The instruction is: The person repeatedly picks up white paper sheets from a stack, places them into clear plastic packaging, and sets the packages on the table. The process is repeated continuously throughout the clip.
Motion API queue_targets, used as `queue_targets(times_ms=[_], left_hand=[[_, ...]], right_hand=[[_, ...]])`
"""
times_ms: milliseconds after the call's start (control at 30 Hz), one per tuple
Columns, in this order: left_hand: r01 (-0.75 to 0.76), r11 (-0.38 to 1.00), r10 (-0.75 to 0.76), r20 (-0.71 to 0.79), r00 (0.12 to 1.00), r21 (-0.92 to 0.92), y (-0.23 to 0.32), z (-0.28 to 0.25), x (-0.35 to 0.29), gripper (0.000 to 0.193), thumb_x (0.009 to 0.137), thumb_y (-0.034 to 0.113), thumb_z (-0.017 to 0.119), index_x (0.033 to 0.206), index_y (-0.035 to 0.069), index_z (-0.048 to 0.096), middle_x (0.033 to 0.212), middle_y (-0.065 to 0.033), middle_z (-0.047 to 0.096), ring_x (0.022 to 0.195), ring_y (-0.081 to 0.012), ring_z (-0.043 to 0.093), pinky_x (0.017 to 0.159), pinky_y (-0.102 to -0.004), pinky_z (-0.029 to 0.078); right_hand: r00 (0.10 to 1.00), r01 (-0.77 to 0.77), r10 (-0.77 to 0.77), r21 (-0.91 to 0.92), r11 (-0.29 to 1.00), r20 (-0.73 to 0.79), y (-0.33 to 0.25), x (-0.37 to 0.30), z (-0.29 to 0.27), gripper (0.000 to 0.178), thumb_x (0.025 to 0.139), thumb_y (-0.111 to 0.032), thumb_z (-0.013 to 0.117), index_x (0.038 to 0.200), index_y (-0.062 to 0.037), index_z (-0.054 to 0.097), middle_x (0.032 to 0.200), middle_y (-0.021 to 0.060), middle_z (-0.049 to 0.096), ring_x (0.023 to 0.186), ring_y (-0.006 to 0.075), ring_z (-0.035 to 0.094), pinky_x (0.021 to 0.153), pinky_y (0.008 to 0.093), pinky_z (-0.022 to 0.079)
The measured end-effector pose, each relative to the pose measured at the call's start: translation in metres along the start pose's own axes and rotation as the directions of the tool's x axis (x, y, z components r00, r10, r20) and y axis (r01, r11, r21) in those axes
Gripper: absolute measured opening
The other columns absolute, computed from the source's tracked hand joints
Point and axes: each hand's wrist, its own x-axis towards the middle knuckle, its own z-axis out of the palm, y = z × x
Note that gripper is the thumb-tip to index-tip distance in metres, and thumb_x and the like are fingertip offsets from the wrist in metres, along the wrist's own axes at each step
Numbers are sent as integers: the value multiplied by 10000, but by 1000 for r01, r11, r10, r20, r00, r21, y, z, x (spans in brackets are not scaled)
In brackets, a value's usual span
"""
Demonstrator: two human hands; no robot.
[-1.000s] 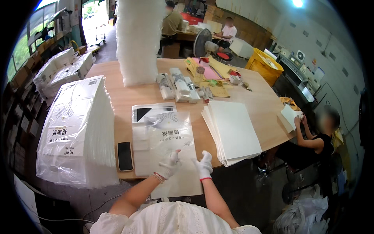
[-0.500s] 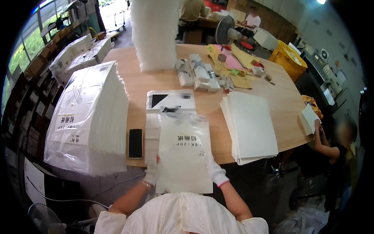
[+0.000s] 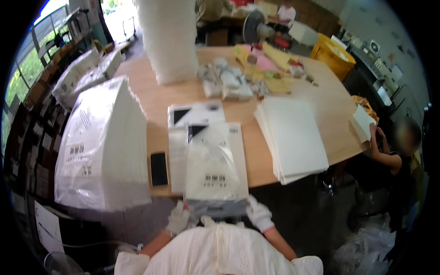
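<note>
A pack of cream paper sheets lies inside a printed clear plastic bag (image 3: 215, 167) on the table's near edge, partly over a flat pile of similar printed bags (image 3: 176, 158). The bag's unfilled end hangs past the sheets toward me. At that end's left corner, my left hand (image 3: 178, 217), in a white glove, is closed on the plastic. My right hand (image 3: 260, 214), gloved too, grips the opposite corner. Both sets of fingertips are slightly blurred. To the right rests a stack of blank white sheets (image 3: 295, 137), its edges fanned.
A tall stack of printed plastic-wrapped material (image 3: 89, 151) stands at the left, beside a dark phone (image 3: 159, 168). Farther back are a tall white translucent stack (image 3: 167, 41) and wrapped bundles (image 3: 224, 80). A co-worker (image 3: 394, 151) sits at the right, holding paper.
Both hands have moved toward my body, drawing the bag along the sheets. Its printing has shifted nearer to me, and its loose end now extends past the paper. My view has tilted slightly.
</note>
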Motion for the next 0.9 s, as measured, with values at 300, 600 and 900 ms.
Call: queue_targets(times_ms=[300, 600, 900], left_hand=[[-560, 715, 609, -21, 793, -419, 78, -49, 13, 75, 695, 3, 538, 759, 37, 516, 752, -110, 500, 685, -254, 531, 611, -322, 436], [-804, 404, 230, -803, 551, -436, 87, -238, -23, 191, 901, 234, 478, 826, 84, 569, 772, -8, 506, 701, -110, 486, 635, -269, 435], [-734, 427, -273, -849, 452, -528, -85, -351, 15, 132, 931, 171, 435, 957, 79, 526, 904, 17, 493, 888, -126, 485, 873, -253, 379]], right_hand=[[928, -371, 92, 920, 130, 361, 41, 41, 76, 480, 888, -314, 533, 1237, 9, 466, 1212, 128, 526, 1044, 225, 544, 868, 364, 459], [811, -372, -489, 928, -8, 321, -270, 75, -42, 403, 897, -254, 544, 1204, 2, 486, 1081, 92, 565, 912, 191, 574, 763, 343, 487], [490, -73, -814, 946, 316, 310, -389, 61, 28, 273, 919, -285, 514, 1012, -32, 559, 711, 4, 539, 671, 97, 537, 611, 263, 463]])
